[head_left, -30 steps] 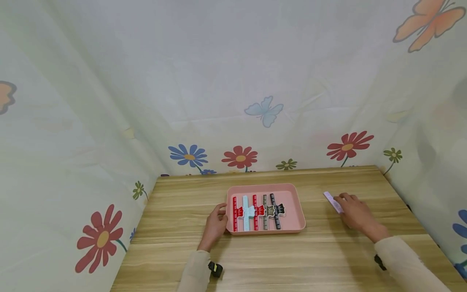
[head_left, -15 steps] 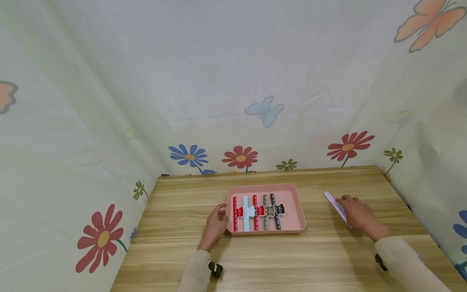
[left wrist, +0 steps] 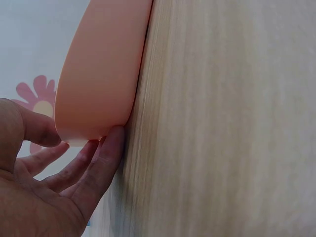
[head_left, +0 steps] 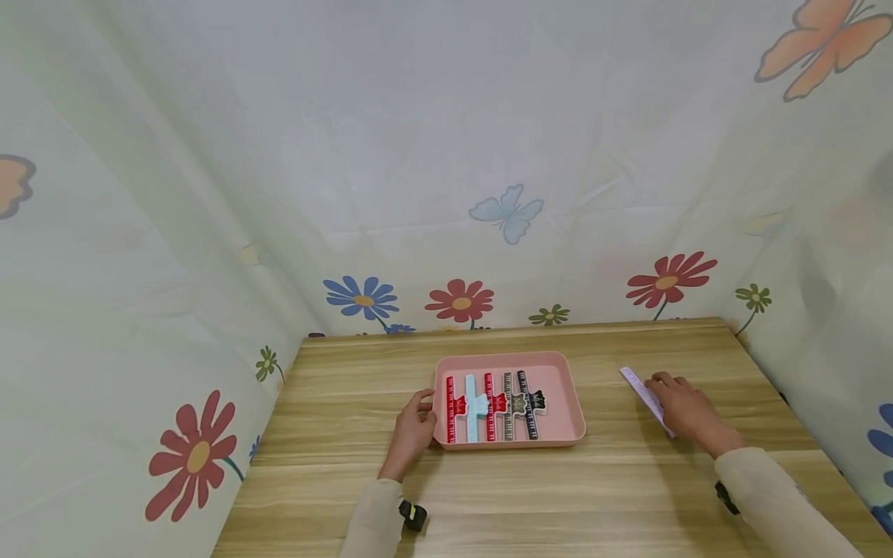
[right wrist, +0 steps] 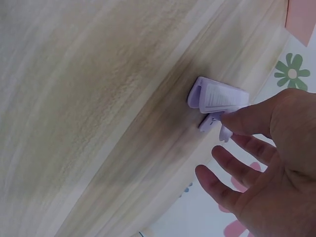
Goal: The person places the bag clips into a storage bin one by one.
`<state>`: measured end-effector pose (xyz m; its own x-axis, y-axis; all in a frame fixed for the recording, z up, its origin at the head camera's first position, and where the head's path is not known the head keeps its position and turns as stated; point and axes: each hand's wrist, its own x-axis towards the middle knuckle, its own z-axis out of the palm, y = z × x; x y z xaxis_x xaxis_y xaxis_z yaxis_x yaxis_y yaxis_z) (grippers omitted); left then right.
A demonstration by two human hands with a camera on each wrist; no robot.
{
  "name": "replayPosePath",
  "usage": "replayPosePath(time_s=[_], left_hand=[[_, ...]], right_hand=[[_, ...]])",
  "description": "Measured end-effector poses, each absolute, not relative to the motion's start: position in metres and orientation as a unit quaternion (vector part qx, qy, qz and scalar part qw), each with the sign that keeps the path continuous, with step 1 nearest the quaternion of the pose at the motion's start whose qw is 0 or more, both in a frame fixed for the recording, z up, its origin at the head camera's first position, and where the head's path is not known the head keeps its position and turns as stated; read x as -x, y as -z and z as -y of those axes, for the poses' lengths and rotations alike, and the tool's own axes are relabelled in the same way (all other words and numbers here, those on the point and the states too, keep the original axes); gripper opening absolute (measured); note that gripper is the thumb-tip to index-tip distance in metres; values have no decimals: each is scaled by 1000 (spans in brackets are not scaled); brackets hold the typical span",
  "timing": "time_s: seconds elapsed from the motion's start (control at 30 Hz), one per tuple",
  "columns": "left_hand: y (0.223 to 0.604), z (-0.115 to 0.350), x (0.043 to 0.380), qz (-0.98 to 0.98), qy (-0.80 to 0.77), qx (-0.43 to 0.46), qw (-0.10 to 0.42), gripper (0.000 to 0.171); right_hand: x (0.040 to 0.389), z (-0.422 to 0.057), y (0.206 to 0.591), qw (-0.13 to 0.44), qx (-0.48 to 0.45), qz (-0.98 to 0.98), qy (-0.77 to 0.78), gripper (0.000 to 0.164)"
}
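Note:
My right hand [head_left: 687, 411] pinches a lilac clip [right wrist: 222, 96] at its handle, between thumb and finger. The other fingers of that hand are spread away from the clip. In the head view the clip's long ruled bar slants across the table. At the left end of the pink tray [head_left: 565, 399], my left hand [head_left: 410, 434] holds the tray's rim and side wall with its fingertips. Several long-bar clips lie side by side in the tray: a red clip [head_left: 449, 411], a light blue clip [head_left: 471, 408], another red clip, a grey clip and a black clip [head_left: 529, 411].
The wood-grain table [head_left: 544, 496] reaches to a pale printed curtain [head_left: 391, 155] at the back and both sides. A strip of bare tabletop separates the tray from the lilac clip. Dark devices sit on both wrists.
The lilac clip has turned slightly, and more of its length now shows beside my right hand, which has shifted a little. My left hand and the tray stay where they were.

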<state>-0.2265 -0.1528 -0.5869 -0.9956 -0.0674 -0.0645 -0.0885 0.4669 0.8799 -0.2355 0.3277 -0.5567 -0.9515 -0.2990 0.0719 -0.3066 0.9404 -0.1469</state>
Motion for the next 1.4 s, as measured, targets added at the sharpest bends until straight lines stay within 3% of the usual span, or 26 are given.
replayPosePath(time_s=[0.67, 1.07, 1.4], left_hand=[[588, 153, 227, -856, -515, 52, 16, 43], [588, 153, 227, -856, -515, 52, 12, 43], [590, 153, 228, -857, -513, 48, 10, 42]], right_hand=[[237, -332, 568, 33, -170, 983, -56, 35], [236, -331, 574, 16, -158, 986, -59, 41], [233, -325, 572, 36, -161, 984, -67, 41]])
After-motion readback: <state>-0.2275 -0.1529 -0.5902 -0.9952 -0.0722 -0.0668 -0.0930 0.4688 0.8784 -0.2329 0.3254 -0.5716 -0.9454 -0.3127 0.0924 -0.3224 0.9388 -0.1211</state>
